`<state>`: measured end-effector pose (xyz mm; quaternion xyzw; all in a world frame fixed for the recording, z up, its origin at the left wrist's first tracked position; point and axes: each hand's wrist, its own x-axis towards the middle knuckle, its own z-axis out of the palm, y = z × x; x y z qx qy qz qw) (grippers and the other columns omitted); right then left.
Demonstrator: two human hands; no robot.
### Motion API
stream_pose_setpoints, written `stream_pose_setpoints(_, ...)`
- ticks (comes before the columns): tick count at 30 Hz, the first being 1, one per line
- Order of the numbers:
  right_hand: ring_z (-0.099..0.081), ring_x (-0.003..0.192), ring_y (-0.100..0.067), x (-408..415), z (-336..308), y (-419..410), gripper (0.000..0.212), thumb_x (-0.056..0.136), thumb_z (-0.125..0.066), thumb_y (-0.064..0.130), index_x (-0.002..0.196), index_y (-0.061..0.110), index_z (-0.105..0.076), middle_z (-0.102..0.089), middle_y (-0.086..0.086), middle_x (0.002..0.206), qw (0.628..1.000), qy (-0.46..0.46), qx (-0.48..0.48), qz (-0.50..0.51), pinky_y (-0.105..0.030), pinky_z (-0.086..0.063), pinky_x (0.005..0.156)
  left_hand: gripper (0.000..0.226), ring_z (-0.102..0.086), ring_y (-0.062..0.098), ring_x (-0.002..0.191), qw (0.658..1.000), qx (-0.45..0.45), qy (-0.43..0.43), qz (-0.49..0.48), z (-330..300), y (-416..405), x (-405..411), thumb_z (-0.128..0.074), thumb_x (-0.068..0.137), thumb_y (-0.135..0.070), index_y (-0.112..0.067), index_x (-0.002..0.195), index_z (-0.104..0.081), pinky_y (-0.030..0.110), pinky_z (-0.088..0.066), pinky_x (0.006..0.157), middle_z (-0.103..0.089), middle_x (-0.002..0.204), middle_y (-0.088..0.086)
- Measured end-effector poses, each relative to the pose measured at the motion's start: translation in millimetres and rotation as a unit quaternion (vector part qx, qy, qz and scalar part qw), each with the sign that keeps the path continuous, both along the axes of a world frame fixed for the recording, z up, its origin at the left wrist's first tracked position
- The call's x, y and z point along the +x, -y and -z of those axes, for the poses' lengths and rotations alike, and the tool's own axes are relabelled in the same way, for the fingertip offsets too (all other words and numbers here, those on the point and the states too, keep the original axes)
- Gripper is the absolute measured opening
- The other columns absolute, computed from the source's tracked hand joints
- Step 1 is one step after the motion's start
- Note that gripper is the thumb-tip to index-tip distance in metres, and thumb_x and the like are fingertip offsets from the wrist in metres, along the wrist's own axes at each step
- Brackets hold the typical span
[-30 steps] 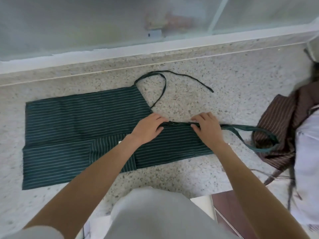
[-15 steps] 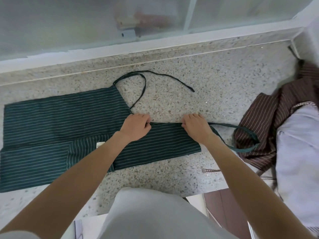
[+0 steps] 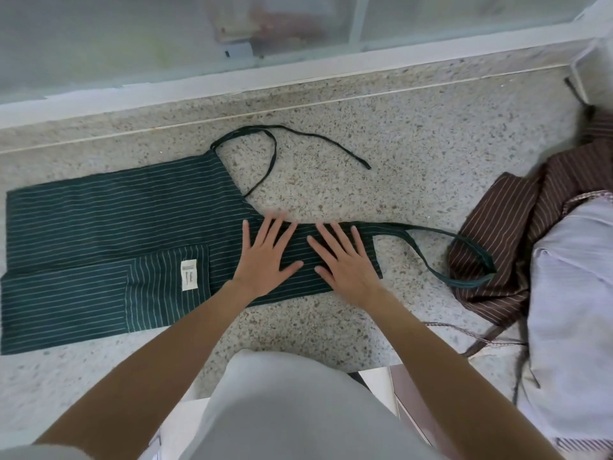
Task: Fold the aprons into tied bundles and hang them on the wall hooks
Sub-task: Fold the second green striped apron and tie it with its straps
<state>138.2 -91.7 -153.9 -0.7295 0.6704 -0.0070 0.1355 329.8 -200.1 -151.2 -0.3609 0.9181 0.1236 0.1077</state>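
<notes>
Dark green striped apron lies folded flat on the speckled stone counter, toward its left edge. Left hand and right hand both press flat on its bib end, fingers spread, grasping nothing. Brown striped apron heaped at right edge.

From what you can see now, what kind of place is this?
Probably a kitchen or a utility room, though I cannot be sure. A speckled stone counter runs under a frosted sliding window. A green striped apron lies flat on it, and a brown striped apron is heaped at the right.
</notes>
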Motion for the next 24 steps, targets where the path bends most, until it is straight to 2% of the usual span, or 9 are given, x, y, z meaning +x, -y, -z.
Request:
stream_pose_setpoints(3, -0.002, 0.145, -0.028, -14, 12, -16, 0.058, 0.098, -0.02, 0.053, 0.15, 0.028, -0.015, -0.008, -0.002, 0.158, 0.999, -0.007, 0.047, 0.013, -0.047, -0.007, 0.116, 0.085, 0.025, 0.015, 0.14, 0.998, 0.037, 0.049, -0.004, 7, 5, 9, -0.005, 0.079, -0.079, -0.032, 0.146, 0.014, 0.059, 0.013, 0.11, 0.024, 0.153, -0.002)
stream_pose_setpoints(5, -0.001, 0.145, -0.029, -24, 11, -18, 0.059, 0.097, -0.018, 0.055, 0.15, 0.03, -0.012, -0.007, -0.001, 0.158, 0.999, -0.013, 0.052, 0.007, -0.042, -0.002, 0.117, 0.082, 0.028, 0.014, 0.139, 0.998, 0.051, 0.032, 0.006, 7, 13, 13, -0.004, 0.08, -0.078, -0.033, 0.145, 0.016, 0.058, 0.01, 0.112, 0.025, 0.154, -0.002)
stream_pose_setpoints(8, -0.006, 0.145, -0.03, -23, 3, -16, 0.059, 0.096, -0.026, 0.054, 0.149, 0.028, -0.021, -0.012, -0.003, 0.158, 0.999, -0.006, 0.039, 0.017, -0.041, -0.005, 0.118, 0.069, 0.016, 0.014, 0.143, 0.981, 0.113, -0.141, -0.069, -2, 18, 28, -0.024, 0.091, -0.061, -0.03, 0.149, -0.004, 0.046, -0.001, 0.117, 0.013, 0.157, -0.002)
stream_pose_setpoints(10, -0.021, 0.141, -0.034, -17, -6, -12, 0.053, 0.094, -0.044, 0.044, 0.141, 0.02, -0.04, -0.029, -0.008, 0.152, 0.998, 0.004, 0.029, 0.061, -0.048, -0.021, 0.115, 0.06, 0.004, 0.013, 0.145, 0.962, 0.105, -0.218, -0.128, -6, 17, 51, -0.032, 0.094, -0.052, -0.027, 0.147, -0.019, 0.04, -0.008, 0.117, -0.002, 0.156, -0.007)
stream_pose_setpoints(12, -0.033, 0.135, -0.035, 8, -19, -1, 0.044, 0.09, -0.056, 0.033, 0.129, 0.014, -0.054, -0.042, -0.01, 0.144, 0.997, 0.032, 0.02, 0.073, -0.052, -0.032, 0.108, 0.058, -0.001, 0.012, 0.144, 0.962, 0.079, -0.205, -0.163, -7, 11, 92, -0.029, 0.094, -0.054, -0.028, 0.146, -0.024, 0.044, -0.009, 0.117, -0.013, 0.154, -0.011)
stream_pose_setpoints(15, -0.035, 0.134, -0.025, 76, -35, 21, 0.039, 0.094, -0.051, 0.032, 0.129, 0.016, -0.053, -0.044, -0.002, 0.142, 0.987, 0.148, 0.069, -0.006, -0.044, -0.03, 0.109, 0.058, -0.003, 0.009, 0.143, 0.971, 0.086, -0.141, -0.17, -3, -6, 149, -0.022, 0.092, -0.059, -0.035, 0.144, -0.028, 0.045, -0.002, 0.116, -0.017, 0.153, -0.015)
stream_pose_setpoints(17, -0.04, 0.129, -0.023, 130, -41, 35, 0.038, 0.093, -0.053, 0.026, 0.129, 0.014, -0.052, -0.049, -0.003, 0.137, 0.974, 0.197, 0.082, -0.077, -0.04, -0.033, 0.106, 0.058, -0.004, 0.007, 0.142, 0.975, 0.09, -0.12, -0.164, -1, -10, 174, -0.023, 0.09, -0.056, -0.034, 0.143, -0.03, 0.045, -0.003, 0.116, -0.016, 0.152, -0.016)
stream_pose_setpoints(20, -0.049, 0.116, -0.031, 195, -37, 44, 0.042, 0.081, -0.068, 0.025, 0.12, 0.012, -0.059, -0.057, -0.009, 0.124, 0.977, 0.134, 0.075, -0.146, -0.047, -0.043, 0.096, 0.063, -0.003, 0.005, 0.141, 0.977, 0.087, -0.096, -0.171, -3, -10, 211, -0.024, 0.086, -0.057, -0.032, 0.144, -0.029, 0.046, -0.007, 0.117, -0.017, 0.152, -0.015)
stream_pose_setpoints(24, -0.052, 0.112, -0.04, 225, -32, 40, 0.053, 0.063, -0.082, 0.042, 0.108, 0.023, -0.063, -0.057, -0.011, 0.12, 0.991, -0.035, 0.097, -0.085, -0.061, -0.042, 0.091, 0.072, 0.001, 0.005, 0.142, 0.979, 0.098, -0.053, -0.169, -10, -16, 277, -0.025, 0.079, -0.07, -0.039, 0.144, -0.023, 0.045, -0.001, 0.116, -0.008, 0.153, -0.019)
